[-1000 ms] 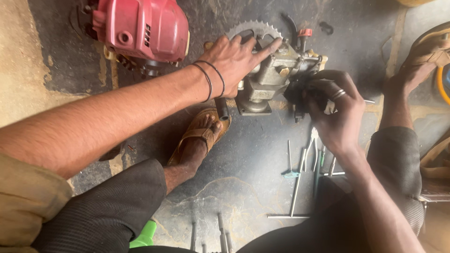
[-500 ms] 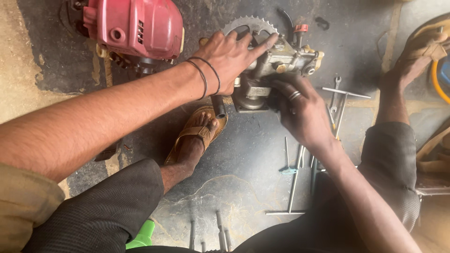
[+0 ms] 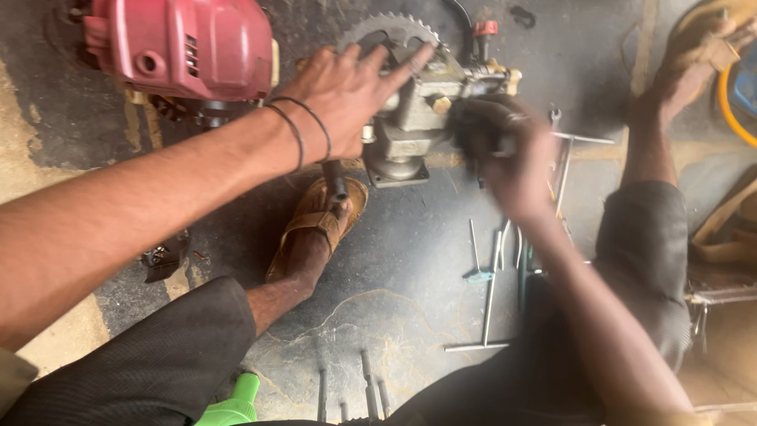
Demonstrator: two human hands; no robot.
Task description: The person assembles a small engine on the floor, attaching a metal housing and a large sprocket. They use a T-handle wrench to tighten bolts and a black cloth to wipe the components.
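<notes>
Here, a grey metal pump body (image 3: pixel 410 126) is seen standing on the dark concrete floor (image 3: pixel 410 268), just above a foot in a brown sandal (image 3: pixel 315 225). The left hand (image 3: pixel 347 95) is laid flat on top of the pump body, its fingers spread and extended, pressing rather than gripping; 2 thin dark bangles (image 3: pixel 303 130) are worn at the wrist. A toothed sprocket (image 3: pixel 382 28) is partly covered by the fingertips and sits at the far side of the pump body. The right hand (image 3: pixel 505 154) is held against the pump's right side and is blurred; its fingers appear curled around something dark, but what is grasped cannot be told. A red engine housing (image 3: pixel 189 47) is set to the left, near the left forearm. Several long T-handled wrenches (image 3: pixel 489 292) are scattered on the floor below the right hand. A second sandalled foot (image 3: pixel 702 55) is placed at the upper right, well apart from the pump.
</notes>
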